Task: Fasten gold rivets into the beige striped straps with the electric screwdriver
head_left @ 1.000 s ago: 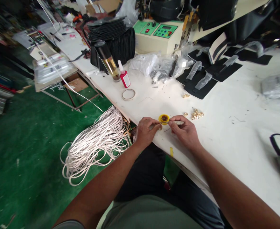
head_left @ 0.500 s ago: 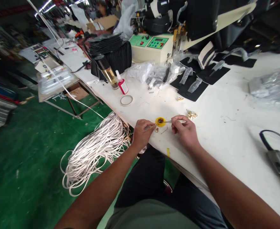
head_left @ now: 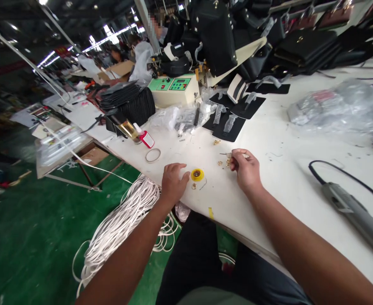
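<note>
My left hand (head_left: 174,182) rests just left of a small round yellow dish (head_left: 193,177) with dark brown contents. Its thumb and fingers are apart, and nothing shows between them. A small gold metal ring (head_left: 194,186) lies on the table in front of the dish. My right hand (head_left: 246,170) is closed on a thin tool (head_left: 226,154) with a slim metal tip that points left; most of its handle is hidden by the fingers. Small gold fittings (head_left: 228,162) lie right beside those fingertips, and another gold piece (head_left: 220,163) sits a little to the left.
Farther back on the white table (head_left: 269,203) are a red glue bottle (head_left: 147,139), a metal ring (head_left: 153,155), black panels (head_left: 231,127) and a control box (head_left: 173,90). A grey corded tool (head_left: 352,212) lies right; white cord (head_left: 119,228) is heaped on the floor.
The right hand has drawn the thin tool out of the yellow dish and over to the gold fittings. The left fingers have parted from their pinch. The view has swung right.
</note>
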Demonstrator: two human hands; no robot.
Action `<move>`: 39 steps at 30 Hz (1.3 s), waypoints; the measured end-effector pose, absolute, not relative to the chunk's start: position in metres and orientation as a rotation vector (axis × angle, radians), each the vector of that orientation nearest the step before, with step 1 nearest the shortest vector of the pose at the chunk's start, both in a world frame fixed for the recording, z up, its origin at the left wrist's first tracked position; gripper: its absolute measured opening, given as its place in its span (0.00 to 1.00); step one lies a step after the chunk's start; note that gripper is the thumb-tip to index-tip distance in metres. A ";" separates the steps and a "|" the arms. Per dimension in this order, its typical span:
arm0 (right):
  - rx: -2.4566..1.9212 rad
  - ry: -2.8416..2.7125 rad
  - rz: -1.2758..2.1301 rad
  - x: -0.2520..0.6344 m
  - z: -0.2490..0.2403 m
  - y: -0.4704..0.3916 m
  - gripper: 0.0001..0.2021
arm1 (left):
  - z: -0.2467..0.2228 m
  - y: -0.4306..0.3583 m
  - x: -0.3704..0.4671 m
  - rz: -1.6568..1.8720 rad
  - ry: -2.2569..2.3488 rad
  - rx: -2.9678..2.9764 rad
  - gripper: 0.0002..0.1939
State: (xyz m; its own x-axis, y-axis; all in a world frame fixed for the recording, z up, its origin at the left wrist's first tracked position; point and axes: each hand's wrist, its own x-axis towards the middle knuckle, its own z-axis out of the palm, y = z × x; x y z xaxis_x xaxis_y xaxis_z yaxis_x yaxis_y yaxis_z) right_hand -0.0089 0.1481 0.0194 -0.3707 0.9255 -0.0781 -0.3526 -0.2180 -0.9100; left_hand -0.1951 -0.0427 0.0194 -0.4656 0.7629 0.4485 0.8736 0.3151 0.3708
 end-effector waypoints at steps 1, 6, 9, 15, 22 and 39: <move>-0.810 -1.063 1.745 -0.009 0.020 0.148 0.13 | 0.025 -0.035 -0.192 -0.869 -2.361 -1.535 0.12; -0.799 -1.025 1.737 -0.008 0.023 0.151 0.12 | 0.046 0.025 -0.171 -0.776 -2.241 -2.004 0.13; -0.795 -0.973 1.742 -0.006 0.025 0.155 0.12 | 0.047 0.061 -0.167 -0.597 -2.215 -2.255 0.13; -0.809 -0.977 1.709 -0.003 0.026 0.164 0.13 | 0.041 0.093 -0.180 -0.342 -2.130 -2.477 0.09; -0.830 -0.985 1.721 -0.006 0.023 0.165 0.13 | 0.034 0.098 -0.187 -0.488 -2.049 -2.505 0.07; -0.690 -1.537 1.863 -0.006 0.036 0.092 0.11 | 0.032 -0.059 -0.150 -0.980 -2.401 -1.800 0.06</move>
